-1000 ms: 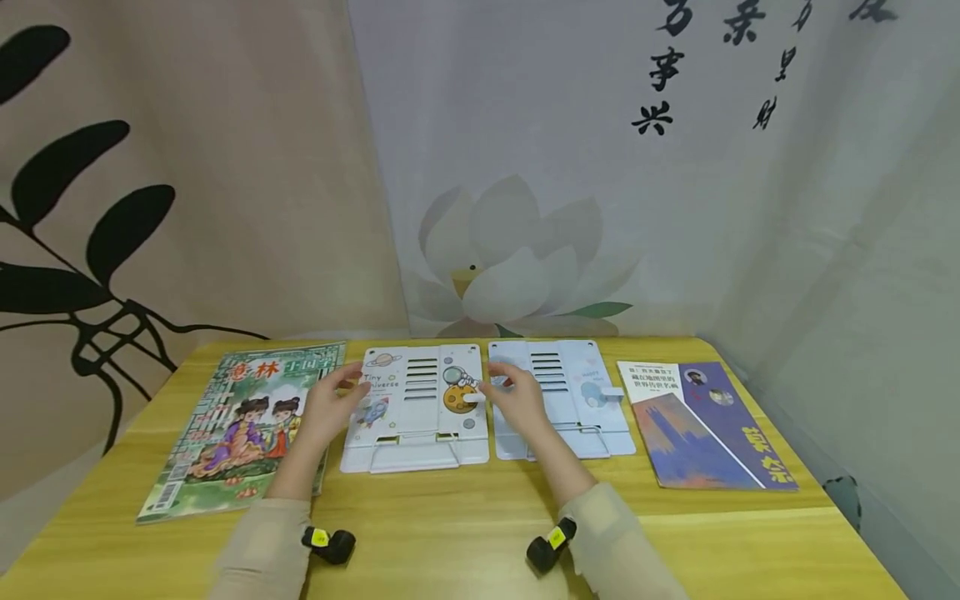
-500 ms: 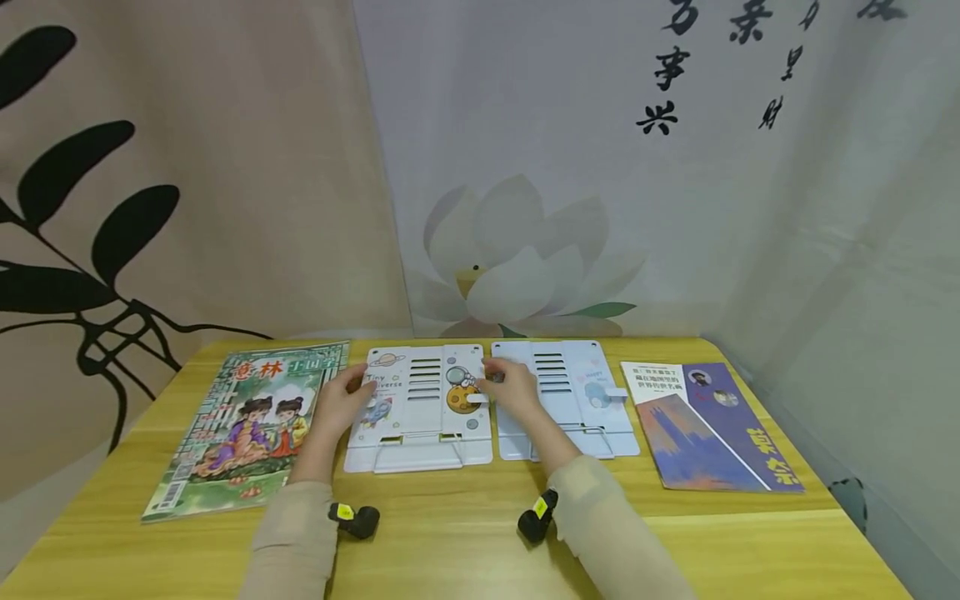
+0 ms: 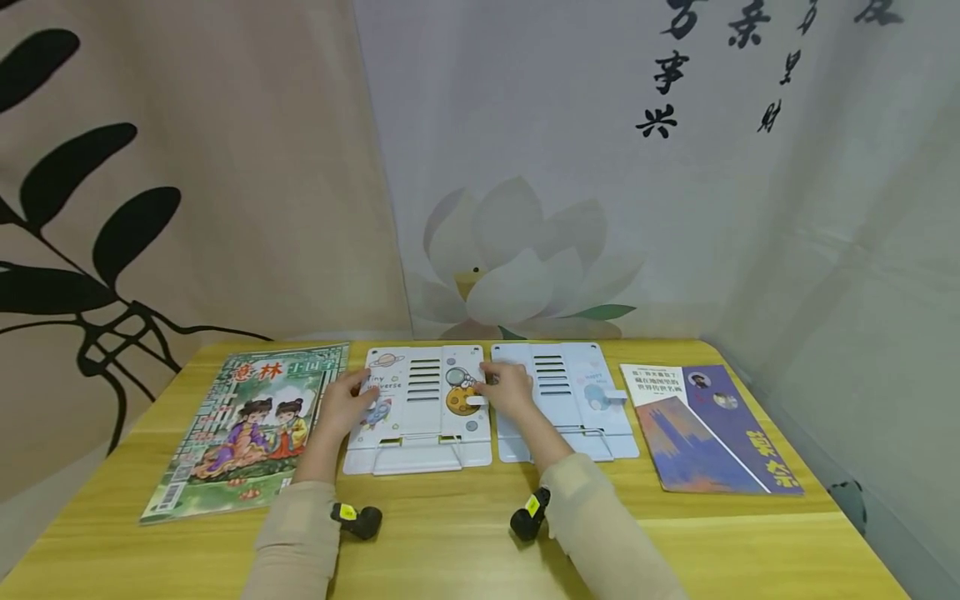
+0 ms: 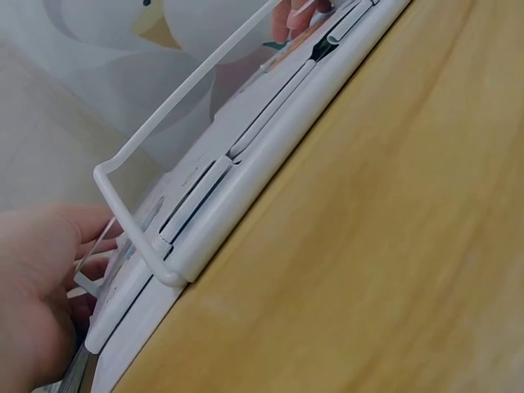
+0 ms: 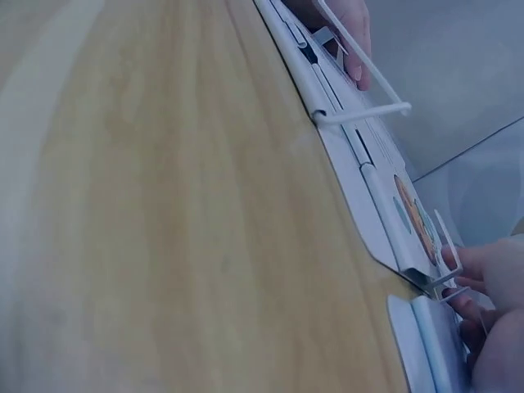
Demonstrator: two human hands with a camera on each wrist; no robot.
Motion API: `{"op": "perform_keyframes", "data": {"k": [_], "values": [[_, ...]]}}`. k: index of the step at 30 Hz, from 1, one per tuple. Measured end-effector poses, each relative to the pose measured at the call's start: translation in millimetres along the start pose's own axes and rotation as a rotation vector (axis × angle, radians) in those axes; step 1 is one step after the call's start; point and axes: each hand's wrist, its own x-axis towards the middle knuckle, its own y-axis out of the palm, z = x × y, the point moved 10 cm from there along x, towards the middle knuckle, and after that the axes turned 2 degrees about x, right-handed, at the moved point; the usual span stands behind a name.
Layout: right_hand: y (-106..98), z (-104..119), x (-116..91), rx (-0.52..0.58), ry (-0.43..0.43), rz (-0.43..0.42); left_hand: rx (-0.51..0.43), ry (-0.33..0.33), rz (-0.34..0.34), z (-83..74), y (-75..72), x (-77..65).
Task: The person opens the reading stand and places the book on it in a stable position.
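Table (image 3: 450, 533) of yellow wood grain, pale streaks running across it, far corner at right rounded; it stood close against hung cloth (image 3: 787, 250). Cloth beige at left, greyish white at centre and right, lightly creased. Prints on it: dark leaves (image 3: 138, 233) on a branching stem at left, a pale lotus (image 3: 517, 275) at centre, brushed black characters (image 3: 670, 72) upper right. Light soft and even. Near the table's far edge, at mid-width, the white astronaut-print stand (image 3: 420, 414) lay flat, slotted down its middle, its wire bracket (image 4: 196, 79) angled up off the plate in the left wrist view. Left hand (image 3: 347, 406) was at that stand's left edge, right hand (image 3: 510, 392) at its right edge and partly over the second stand (image 3: 558, 408), a pale blue-white one just beside it. Grip of each hand: fingers bent at the edge, but could not tell whether thumb and fingers had come together on it. A green illustrated magazine (image 3: 243, 437) lay slantwise at far left; a purple and white booklet (image 3: 708, 429) lay at right, apart from the stands. Beige sleeves (image 3: 296, 537) on both arms, a small black device at each wrist.
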Motion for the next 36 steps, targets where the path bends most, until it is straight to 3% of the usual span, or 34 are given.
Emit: {"op": "perform_keyframes", "data": {"k": [6,13,24,36], "values": [[-5,2,0,0.005,-0.027,-0.032,-0.038,-0.025,-0.016,-0.7,-0.5,-0.6],[-8,2,3,0.023,-0.033,-0.058,-0.109,-0.002,-0.033,-3.4,-2.4,-0.1],[-21,10,-5,0.2,-0.066,-0.152,-0.09,0.035,-0.123,-13.7,-17.4,-1.0],[-33,22,-16,0.271,-0.141,-0.215,-0.16,0.09,-0.183,-27.2,-29.2,-5.3]]}}
